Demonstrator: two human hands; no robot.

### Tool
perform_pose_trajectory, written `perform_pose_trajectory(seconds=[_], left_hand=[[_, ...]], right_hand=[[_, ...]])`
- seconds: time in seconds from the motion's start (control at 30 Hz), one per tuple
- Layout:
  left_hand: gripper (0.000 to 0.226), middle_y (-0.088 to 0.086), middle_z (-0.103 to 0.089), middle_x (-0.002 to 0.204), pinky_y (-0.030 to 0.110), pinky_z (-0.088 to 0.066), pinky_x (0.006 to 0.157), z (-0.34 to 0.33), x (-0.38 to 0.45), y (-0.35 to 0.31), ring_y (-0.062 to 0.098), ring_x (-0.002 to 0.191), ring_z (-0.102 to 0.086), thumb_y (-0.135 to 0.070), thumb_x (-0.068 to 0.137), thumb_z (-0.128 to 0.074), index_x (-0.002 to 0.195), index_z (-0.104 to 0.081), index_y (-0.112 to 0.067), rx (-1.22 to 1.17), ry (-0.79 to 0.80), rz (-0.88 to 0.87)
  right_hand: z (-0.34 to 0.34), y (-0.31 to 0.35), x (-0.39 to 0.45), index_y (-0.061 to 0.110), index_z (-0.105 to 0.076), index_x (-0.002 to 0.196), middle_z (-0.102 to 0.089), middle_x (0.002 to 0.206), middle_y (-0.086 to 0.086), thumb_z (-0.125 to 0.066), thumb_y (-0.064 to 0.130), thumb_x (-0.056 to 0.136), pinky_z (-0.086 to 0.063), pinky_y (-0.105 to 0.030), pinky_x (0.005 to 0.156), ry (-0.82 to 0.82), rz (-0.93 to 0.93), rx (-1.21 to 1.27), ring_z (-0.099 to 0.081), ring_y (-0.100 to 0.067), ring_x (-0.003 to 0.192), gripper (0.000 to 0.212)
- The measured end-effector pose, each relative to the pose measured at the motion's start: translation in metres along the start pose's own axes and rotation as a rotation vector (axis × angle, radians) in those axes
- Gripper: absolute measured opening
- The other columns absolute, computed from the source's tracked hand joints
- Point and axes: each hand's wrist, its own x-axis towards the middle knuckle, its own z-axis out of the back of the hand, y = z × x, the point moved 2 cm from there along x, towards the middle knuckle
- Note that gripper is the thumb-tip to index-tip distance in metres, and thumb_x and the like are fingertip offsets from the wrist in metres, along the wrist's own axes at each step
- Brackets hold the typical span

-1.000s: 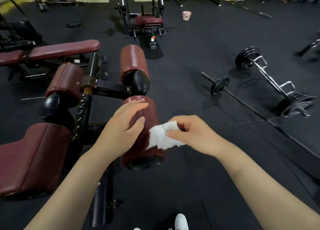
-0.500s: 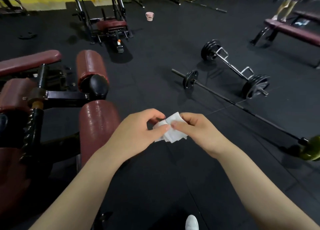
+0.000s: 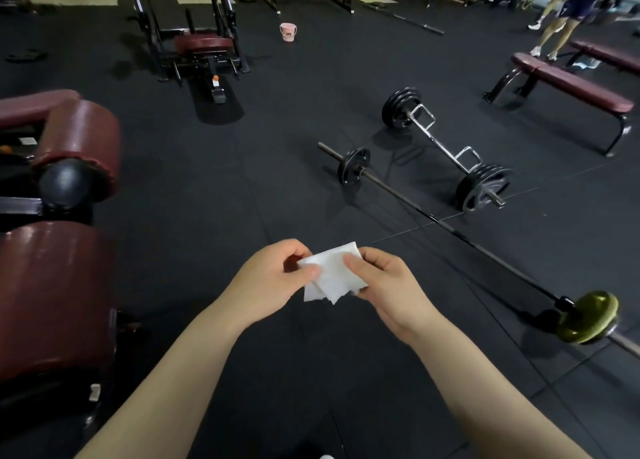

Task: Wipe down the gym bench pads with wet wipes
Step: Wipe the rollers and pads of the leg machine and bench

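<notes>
A white wet wipe (image 3: 333,274), folded and crumpled, is held in front of me over the black floor. My left hand (image 3: 273,280) pinches its left edge and my right hand (image 3: 384,285) pinches its right side, thumb on top. The maroon roller pad (image 3: 59,296) of the bench stands at the left edge, apart from both hands. A second maroon roller pad (image 3: 81,136) with a black end cap sits behind it.
A barbell (image 3: 429,216) with a yellow plate lies across the floor to the right, a trap bar (image 3: 446,147) behind it. A flat maroon bench (image 3: 571,84) stands far right, a person's legs beyond. A pink bucket (image 3: 288,31) and a rack machine (image 3: 197,43) are at the back.
My left hand left the roller pad and joined the right on the wipe. The view swung right, so the bench pads slid to the left edge.
</notes>
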Motion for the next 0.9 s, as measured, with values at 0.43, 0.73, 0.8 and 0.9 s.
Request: perform_pose_trajectory(seconds=[0.43,0.73,0.8,0.9], left_hand=[[0.003,-0.012,-0.067,0.09,0.032,-0.053,0.08,-0.004,0.111,0.009,0.008,0.087,-0.063,-0.037,0.088,-0.062,0.09,-0.061,-0.035,-0.065,-0.048,0.084],[0.027,-0.021,-0.057,0.122,0.017,-0.038,0.086,0.051,0.218,0.031,-0.002,0.113,-0.052,-0.032,0.096,-0.055,0.123,-0.058,-0.031,0.115,-0.111,0.069],[0.03,-0.021,-0.056,0.127,0.018,-0.036,0.092,0.064,0.231,0.037,-0.002,0.116,-0.05,-0.032,0.097,-0.054,0.127,-0.056,-0.031,0.125,-0.126,0.086],[0.031,-0.02,-0.054,0.129,0.017,-0.034,0.094,0.083,0.245,0.049,-0.006,0.113,-0.045,-0.03,0.098,-0.053,0.129,-0.056,-0.03,0.106,-0.152,0.128]], right_hand=[[0.02,-0.011,0.104,0.001,-0.069,0.105,-0.067,0.101,-0.01,-0.062,0.03,0.094,-0.047,-0.034,0.084,0.042,-0.09,0.232,-0.06,-0.023,0.091,0.032],[0.011,0.025,0.227,0.001,-0.066,0.104,-0.068,0.107,-0.019,-0.054,0.038,0.094,-0.044,-0.051,0.105,-0.074,-0.083,-0.021,-0.064,-0.031,0.108,0.04],[0.007,0.032,0.25,0.001,-0.067,0.107,-0.07,0.108,-0.017,-0.05,0.03,0.099,-0.048,-0.047,0.102,-0.056,-0.096,-0.002,-0.064,-0.033,0.109,0.034],[-0.002,0.042,0.285,0.006,-0.068,0.109,-0.074,0.106,-0.011,-0.045,0.02,0.103,-0.052,-0.04,0.096,-0.024,-0.112,0.05,-0.069,-0.026,0.103,0.028]])
